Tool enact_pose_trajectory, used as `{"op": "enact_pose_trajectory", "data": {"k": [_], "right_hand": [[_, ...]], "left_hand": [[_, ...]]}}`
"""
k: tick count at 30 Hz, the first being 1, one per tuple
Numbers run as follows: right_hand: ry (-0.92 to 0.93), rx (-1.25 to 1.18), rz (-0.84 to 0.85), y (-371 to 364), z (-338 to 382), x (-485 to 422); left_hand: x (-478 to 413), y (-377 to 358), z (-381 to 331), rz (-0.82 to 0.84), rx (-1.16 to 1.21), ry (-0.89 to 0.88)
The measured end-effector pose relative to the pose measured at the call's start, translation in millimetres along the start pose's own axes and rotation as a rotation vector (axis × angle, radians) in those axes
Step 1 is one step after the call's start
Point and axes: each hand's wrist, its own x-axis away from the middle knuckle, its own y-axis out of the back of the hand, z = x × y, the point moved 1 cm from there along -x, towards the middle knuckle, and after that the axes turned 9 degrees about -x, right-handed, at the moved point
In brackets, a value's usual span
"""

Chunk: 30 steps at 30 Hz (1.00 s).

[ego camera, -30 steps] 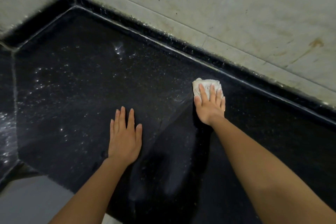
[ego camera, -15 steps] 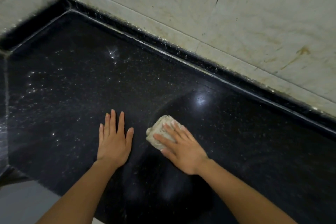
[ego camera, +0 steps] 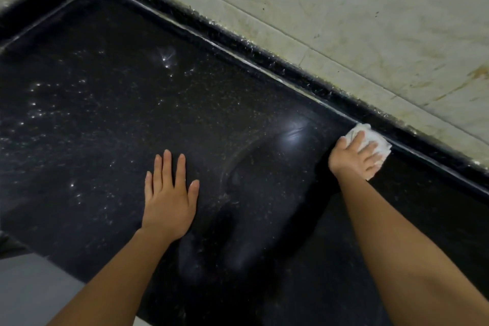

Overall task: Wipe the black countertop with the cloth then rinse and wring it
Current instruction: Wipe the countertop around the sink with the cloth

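Note:
The black speckled countertop [ego camera: 111, 119] fills most of the view, with water droplets shining across its left half. A small white cloth [ego camera: 375, 138] lies bunched at the back edge of the countertop, right against the raised black rim. My right hand [ego camera: 356, 157] presses down on the cloth with straight fingers spread over it. My left hand [ego camera: 169, 198] rests flat on the countertop near the front middle, fingers straight, holding nothing.
A stained pale tiled wall [ego camera: 344, 21] rises behind the raised black rim [ego camera: 264, 50]. The countertop's front edge [ego camera: 68, 271] runs along the lower left, with grey floor [ego camera: 31, 294] below it. A wiped streak shows between my two arms.
My right hand has swept the cloth from beside my left hand out to the back right rim. The left hand has stayed flat in place.

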Motion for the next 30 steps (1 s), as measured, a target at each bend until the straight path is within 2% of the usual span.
{"op": "enact_pose_trajectory", "data": {"k": [4, 8, 11, 14, 16, 20, 25, 27, 30], "right_hand": [[0.158, 0.076, 0.094, -30.6, 51.9, 21.9], [0.558, 0.193, 0.306, -58.2, 92.0, 57.9], [0.83, 0.241, 0.432, -57.8, 91.8, 70.8], [0.992, 0.304, 0.421, -46.6, 64.5, 64.9], [0.932, 0.329, 0.35, -36.7, 41.6, 51.8], [0.544, 0.259, 0.096, -13.4, -0.6, 22.2], [0.238, 0.122, 0.038, -23.4, 20.5, 17.1], [0.257, 0.132, 0.075, -38.5, 48.9, 23.9], [0.407, 0.159, 0.144, -61.3, 95.5, 37.2]], "left_hand": [[0.0, -0.1, -0.4, -0.012, -0.006, 0.009], [-0.4, 1.2, -0.5, 0.012, -0.008, 0.004], [-0.9, 4.7, -0.7, 0.033, 0.007, 0.001], [-1.5, 9.4, -1.3, 0.074, 0.034, 0.007], [-1.0, 10.9, -1.2, 0.078, 0.038, 0.005], [-0.5, 8.3, -0.2, 0.072, 0.053, -0.005], [-1.6, 8.6, -0.6, 0.095, 0.059, 0.007], [-1.2, 9.9, -1.4, 0.092, 0.068, 0.013], [-1.8, 8.3, -1.1, 0.077, 0.057, 0.009]]}}
